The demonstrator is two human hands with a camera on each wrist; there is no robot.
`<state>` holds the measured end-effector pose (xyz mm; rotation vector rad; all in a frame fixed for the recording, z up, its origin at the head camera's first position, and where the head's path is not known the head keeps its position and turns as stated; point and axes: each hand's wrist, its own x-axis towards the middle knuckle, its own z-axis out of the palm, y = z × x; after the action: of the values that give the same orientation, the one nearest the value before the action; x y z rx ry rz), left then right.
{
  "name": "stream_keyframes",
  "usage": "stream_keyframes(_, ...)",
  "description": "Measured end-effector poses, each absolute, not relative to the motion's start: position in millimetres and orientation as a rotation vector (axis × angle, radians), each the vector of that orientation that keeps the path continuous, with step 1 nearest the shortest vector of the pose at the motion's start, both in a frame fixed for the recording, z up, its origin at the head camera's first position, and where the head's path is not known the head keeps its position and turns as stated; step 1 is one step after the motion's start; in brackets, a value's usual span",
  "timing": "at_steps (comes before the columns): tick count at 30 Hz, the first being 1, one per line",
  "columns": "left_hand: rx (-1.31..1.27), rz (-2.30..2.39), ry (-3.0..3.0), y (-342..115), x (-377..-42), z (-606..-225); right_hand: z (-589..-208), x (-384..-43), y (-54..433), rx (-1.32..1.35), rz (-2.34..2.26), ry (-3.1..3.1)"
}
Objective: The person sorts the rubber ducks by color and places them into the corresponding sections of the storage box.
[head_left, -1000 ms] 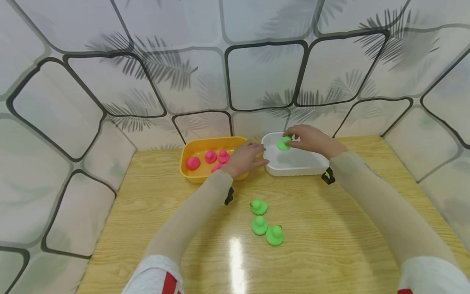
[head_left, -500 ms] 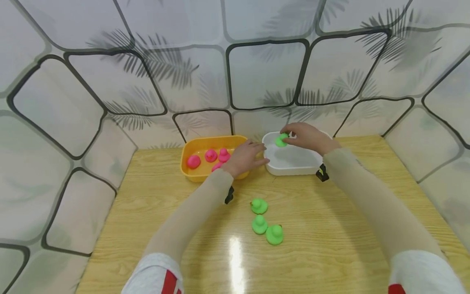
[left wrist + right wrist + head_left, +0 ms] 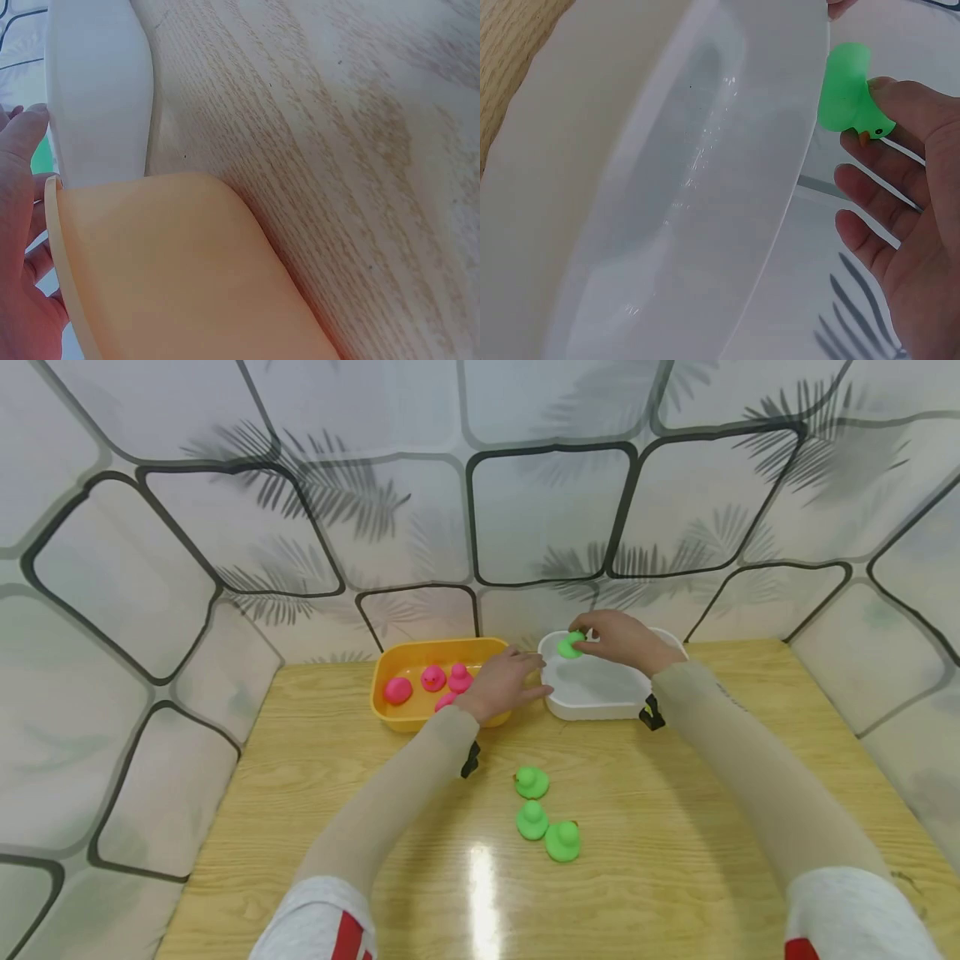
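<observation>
My right hand (image 3: pixel 618 640) pinches a green rubber duck (image 3: pixel 570 645) between thumb and forefinger, at the back left of the white tub (image 3: pixel 600 702). In the right wrist view the duck (image 3: pixel 846 88) has its orange beak and one eye showing, and the other fingers are spread loosely. My left hand (image 3: pixel 504 681) reaches across the right end of the yellow tub (image 3: pixel 405 723), its fingers extended to the white tub's left rim. In the left wrist view the left thumb (image 3: pixel 30 124) touches that rim. Several pink ducks (image 3: pixel 433 678) sit in the yellow tub, partly hidden by the left hand.
Three green ducks lie on the wooden table (image 3: pixel 315 793) in front of the tubs: one duck (image 3: pixel 531 782) farther back, one duck (image 3: pixel 532 820) in the middle, one duck (image 3: pixel 562 842) nearest. A patterned wall (image 3: pixel 547 518) rises close behind the tubs.
My right hand has shifted slightly left with the green duck, toward the white tub's back left corner. The left hand has stayed in place.
</observation>
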<state>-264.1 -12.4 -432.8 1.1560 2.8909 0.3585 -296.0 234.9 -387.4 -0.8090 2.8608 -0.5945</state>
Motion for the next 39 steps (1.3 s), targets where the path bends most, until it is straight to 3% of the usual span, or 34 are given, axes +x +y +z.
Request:
stream_keyframes(22, 1.13, 0.363, 2.887, -11.3, -260.9, -433.1, -392.4, -281.0, 242.1, -0.764, -0.584, 2.821)
stream_keyframes(39, 1.119, 0.349, 2.9, -11.5, -260.9, -434.5, -392.4, -246.2, 248.1, -0.987, -0.611, 2.885)
